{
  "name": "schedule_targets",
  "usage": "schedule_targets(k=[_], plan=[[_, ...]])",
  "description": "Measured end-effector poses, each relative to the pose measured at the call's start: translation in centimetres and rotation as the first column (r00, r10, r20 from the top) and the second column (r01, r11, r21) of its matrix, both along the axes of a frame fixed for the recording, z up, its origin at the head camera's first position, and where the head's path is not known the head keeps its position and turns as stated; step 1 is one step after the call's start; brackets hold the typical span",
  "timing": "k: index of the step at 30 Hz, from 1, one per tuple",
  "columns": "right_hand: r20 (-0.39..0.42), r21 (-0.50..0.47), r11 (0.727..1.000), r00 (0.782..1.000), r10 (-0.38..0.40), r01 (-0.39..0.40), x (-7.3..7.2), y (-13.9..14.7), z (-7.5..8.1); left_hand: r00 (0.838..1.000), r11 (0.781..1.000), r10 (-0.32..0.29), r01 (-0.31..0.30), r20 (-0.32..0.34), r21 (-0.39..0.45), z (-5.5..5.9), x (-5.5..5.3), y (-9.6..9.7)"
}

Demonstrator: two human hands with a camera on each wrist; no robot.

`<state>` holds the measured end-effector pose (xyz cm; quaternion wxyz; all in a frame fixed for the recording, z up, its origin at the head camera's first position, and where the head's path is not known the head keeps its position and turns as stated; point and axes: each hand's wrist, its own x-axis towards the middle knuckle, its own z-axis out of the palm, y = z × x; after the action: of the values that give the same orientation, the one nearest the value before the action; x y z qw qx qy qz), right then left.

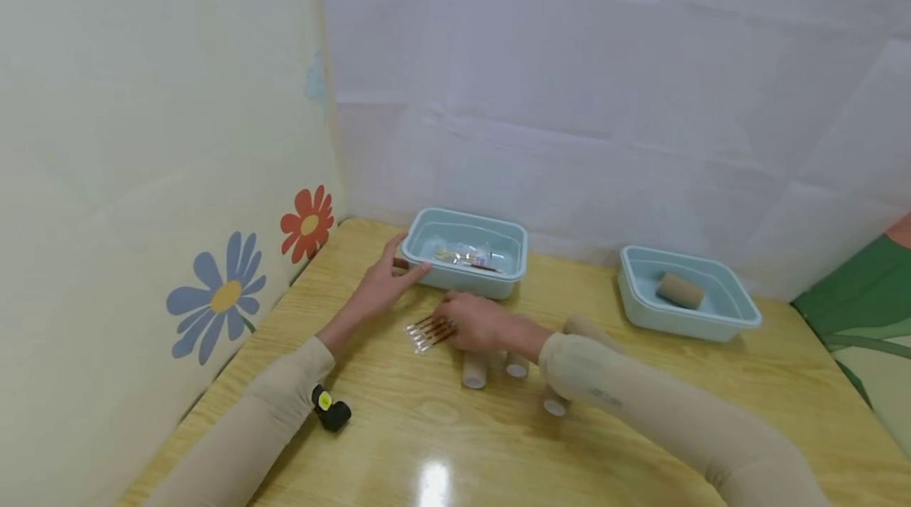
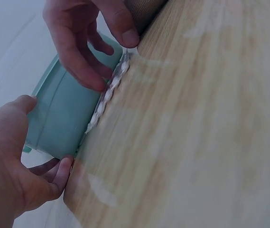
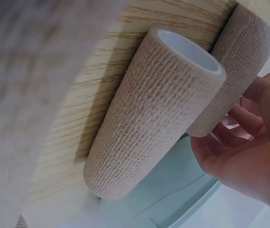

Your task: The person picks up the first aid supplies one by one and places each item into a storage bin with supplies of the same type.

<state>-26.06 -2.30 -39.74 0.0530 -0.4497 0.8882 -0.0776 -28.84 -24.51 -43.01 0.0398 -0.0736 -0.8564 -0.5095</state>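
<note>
My left hand (image 1: 380,285) grips the near left corner of a pale blue plastic bin (image 1: 466,279), thumb on the rim side and fingers low along the wall. In the bin lie small clear-wrapped items (image 1: 463,255). In front of it, a clear flat packet of reddish-brown swabs (image 1: 425,335) lies on the table. My right hand (image 1: 478,323) reaches over the packet's right end; in the left wrist view its fingertips are right at the packet, thumb and fingers apart. Several tan bandage rolls (image 3: 153,114) with white cores lie beside and under the right wrist.
A second pale blue bin (image 1: 686,323) stands at the right back and holds one tan roll (image 1: 680,290). White sheeting (image 1: 569,96) hangs behind the wood-grain table (image 1: 398,428). A flower-printed panel (image 1: 178,135) borders the left side. A black device (image 1: 331,410) shows by my left wrist.
</note>
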Motion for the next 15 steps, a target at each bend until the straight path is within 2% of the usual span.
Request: schedule_targets(k=[8, 15], plan=[[-0.024, 0.027, 1.0, 1.0, 0.004, -0.003, 0.17, -0.21, 0.04, 1.0, 1.0, 0.005, -0.005, -0.007, -0.009, 0.04, -0.02, -0.05], [-0.034, 0.014, 1.0, 0.999, 0.015, -0.014, 0.17, -0.02, -0.2, 1.0, 1.0, 0.004, -0.004, -0.005, -0.004, -0.08, -0.11, 0.03]])
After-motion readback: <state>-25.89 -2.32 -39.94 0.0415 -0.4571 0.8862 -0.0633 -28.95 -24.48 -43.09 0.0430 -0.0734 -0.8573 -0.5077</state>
